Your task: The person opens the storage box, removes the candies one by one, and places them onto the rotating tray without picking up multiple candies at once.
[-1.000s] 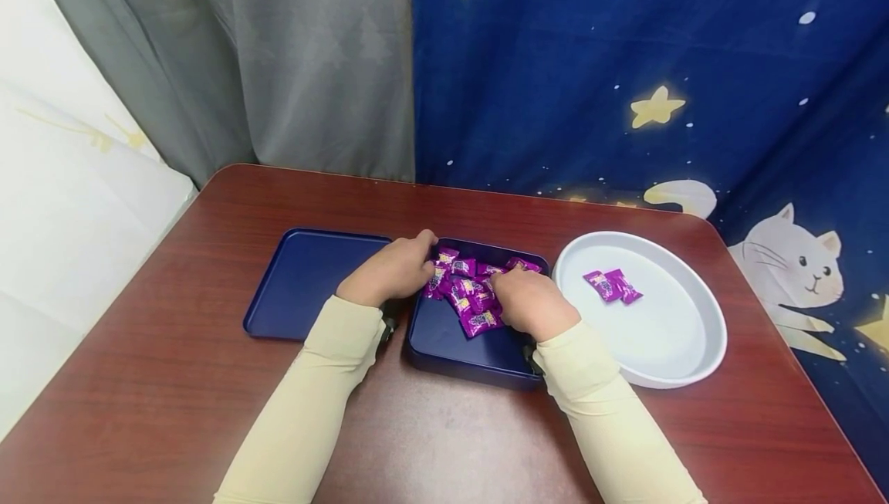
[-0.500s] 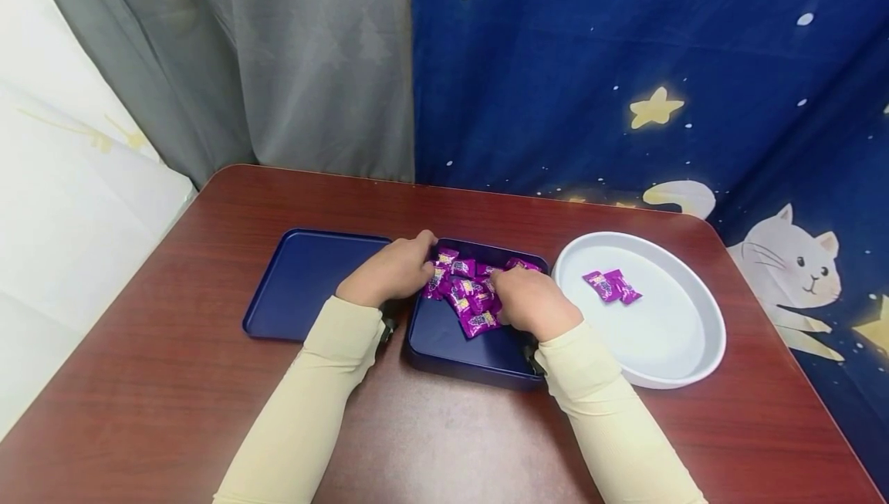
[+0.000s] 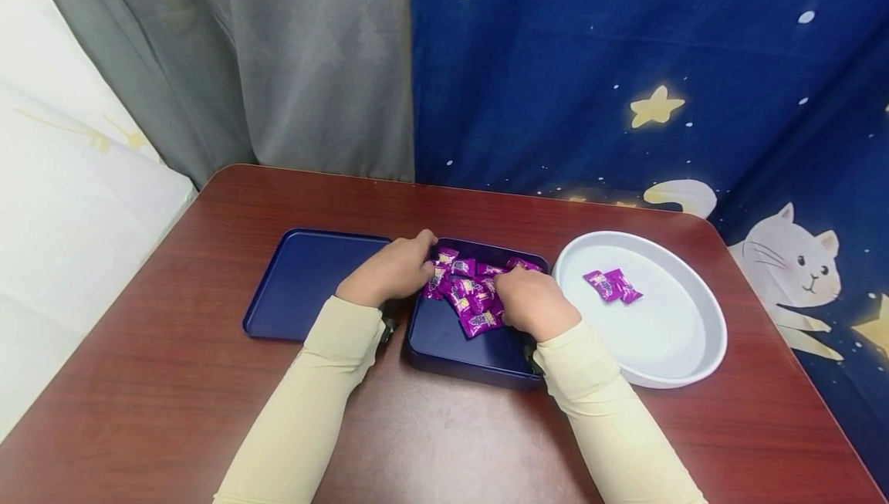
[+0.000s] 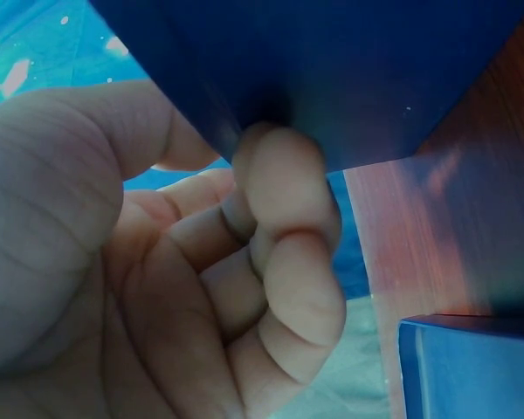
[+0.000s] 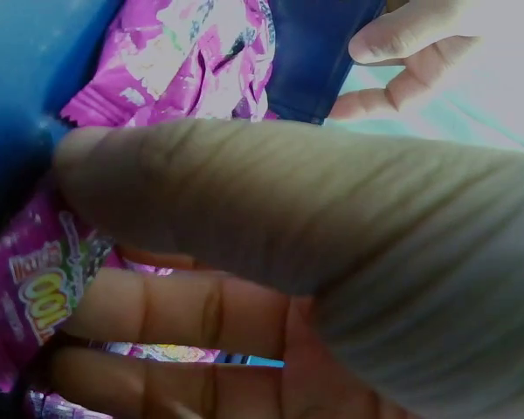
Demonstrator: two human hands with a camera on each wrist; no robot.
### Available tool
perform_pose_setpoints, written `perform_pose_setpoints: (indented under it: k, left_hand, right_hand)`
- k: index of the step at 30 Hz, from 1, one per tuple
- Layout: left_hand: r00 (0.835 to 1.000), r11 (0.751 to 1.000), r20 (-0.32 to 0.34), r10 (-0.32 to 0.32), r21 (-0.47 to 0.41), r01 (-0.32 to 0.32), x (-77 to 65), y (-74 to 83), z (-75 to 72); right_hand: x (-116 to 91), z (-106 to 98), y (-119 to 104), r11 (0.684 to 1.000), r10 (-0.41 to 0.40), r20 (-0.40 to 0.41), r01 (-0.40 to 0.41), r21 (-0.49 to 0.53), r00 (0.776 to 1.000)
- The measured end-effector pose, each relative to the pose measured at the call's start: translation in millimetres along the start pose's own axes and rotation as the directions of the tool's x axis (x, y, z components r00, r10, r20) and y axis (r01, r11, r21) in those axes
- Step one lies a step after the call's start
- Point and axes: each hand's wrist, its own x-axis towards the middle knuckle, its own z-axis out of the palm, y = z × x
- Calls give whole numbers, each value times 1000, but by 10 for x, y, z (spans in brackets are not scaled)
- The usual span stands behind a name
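A navy blue box sits mid-table with several purple-wrapped candies heaped toward its far side. My left hand grips the box's far left corner; in the left wrist view, the thumb and curled index finger lie on either side of its wall. Inside the box, my right hand reaches down at the right side of the heap. The right wrist view has a purple candy at the tips of its thumb and fingers, seemingly pinched; part of it is hidden.
A navy lid lies flat left of the box. To the right stands a round white tray with two purple candies in it. Curtains hang behind the table's far edge.
Both hands stay in place, apart from a very slight shift of the right fingers among the candies. The box, lid and tray have not moved.
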Motion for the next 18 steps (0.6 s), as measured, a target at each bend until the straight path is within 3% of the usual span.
perform_pose_setpoints:
  k: [10,18]
  left_hand:
    - [1000,1000,4,-8,-6,8,-1,-4,8]
    - [1000,1000,5,-8,-4,8,-6,4,0]
  right_hand:
    - [-23,-47,22,997,-10,13,9,76,1000]
    - [-31,-84,52,988,-89,-36,92,123,995]
